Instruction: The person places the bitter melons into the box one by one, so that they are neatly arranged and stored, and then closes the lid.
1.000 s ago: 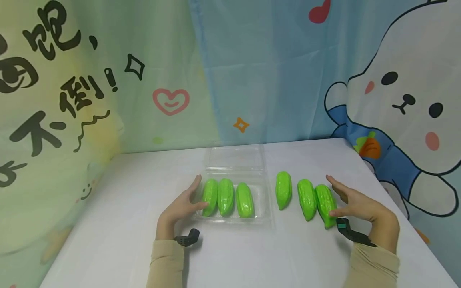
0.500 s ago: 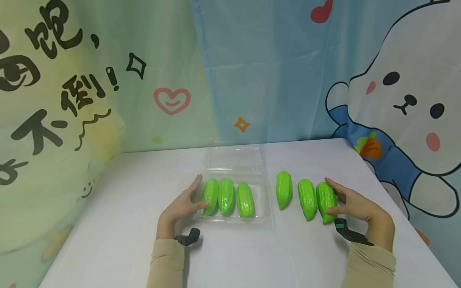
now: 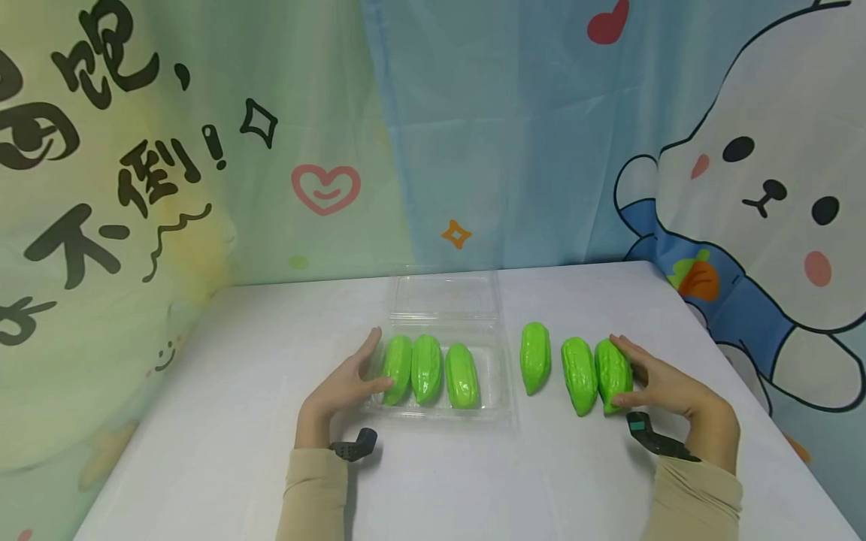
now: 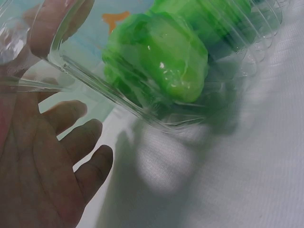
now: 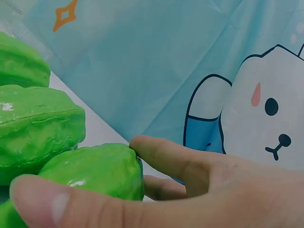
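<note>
A clear plastic box (image 3: 497, 353) stands open on the table, three glossy green toy bitter melons (image 3: 426, 368) side by side in it. My left hand (image 3: 343, 387) rests at its left side, thumb over the edge; the left wrist view shows relaxed, spread fingers (image 4: 83, 140) outside the wall. Right of the box lie three more such melons. My right hand (image 3: 666, 383) holds the rightmost bitter melon (image 3: 611, 372) between thumb and forefinger. In the right wrist view the forefinger touches that melon's far end (image 5: 102, 166), and the thumb (image 5: 40, 199) crosses its near side.
The box's hinged lid (image 3: 443, 297) lies back toward the curtain (image 3: 541, 150). Two loose bitter melons, one in the middle (image 3: 578, 376) and one nearer the box (image 3: 535, 357), lie left of the held one. A white cloth covers the table (image 3: 473, 481).
My right hand has closed in on the rightmost bitter melon, which has shifted slightly away from me and turned straighter. The left hand and the box have stayed put.
</note>
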The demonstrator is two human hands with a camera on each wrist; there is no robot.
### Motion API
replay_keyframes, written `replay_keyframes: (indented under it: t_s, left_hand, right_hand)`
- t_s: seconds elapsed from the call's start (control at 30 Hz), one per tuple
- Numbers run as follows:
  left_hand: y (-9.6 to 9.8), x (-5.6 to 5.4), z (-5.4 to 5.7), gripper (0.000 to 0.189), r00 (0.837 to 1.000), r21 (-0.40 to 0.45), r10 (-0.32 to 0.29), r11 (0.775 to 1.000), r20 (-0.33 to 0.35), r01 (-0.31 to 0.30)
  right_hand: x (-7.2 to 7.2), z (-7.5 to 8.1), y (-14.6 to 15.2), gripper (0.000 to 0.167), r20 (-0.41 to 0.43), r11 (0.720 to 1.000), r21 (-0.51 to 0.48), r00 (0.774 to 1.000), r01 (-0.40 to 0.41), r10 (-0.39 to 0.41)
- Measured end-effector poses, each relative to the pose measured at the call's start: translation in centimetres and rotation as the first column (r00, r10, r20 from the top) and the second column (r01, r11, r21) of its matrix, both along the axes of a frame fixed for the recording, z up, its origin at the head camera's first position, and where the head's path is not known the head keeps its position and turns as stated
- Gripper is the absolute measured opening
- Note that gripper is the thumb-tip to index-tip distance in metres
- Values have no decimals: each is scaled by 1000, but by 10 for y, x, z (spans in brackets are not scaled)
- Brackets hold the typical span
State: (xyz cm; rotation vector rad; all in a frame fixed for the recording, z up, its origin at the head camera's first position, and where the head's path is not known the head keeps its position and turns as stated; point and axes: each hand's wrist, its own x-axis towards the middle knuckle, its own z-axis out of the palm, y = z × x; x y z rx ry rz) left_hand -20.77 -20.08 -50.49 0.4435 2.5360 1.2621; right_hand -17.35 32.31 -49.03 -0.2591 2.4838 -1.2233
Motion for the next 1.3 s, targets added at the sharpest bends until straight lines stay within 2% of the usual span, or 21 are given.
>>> replay_keyframes:
  t_s: [0.23, 0.67, 1.3]
  left_hand:
    - [-1, 0, 1, 102, 1000, -1, -2, 1000, -4, 2]
    - [-1, 0, 1, 102, 1000, 10, -16, 1000, -7, 16]
    - [-1, 0, 2, 102, 1000, 10, -4, 1000, 13, 4]
  right_hand:
    - [-1, -3, -2, 120, -6, 1000, 6, 1000, 4, -4]
    - [-2, 0, -4, 121, 43, 1000, -13, 999, 28, -27]
    - [-1, 2, -4, 121, 30, 998, 50, 998, 46, -48]
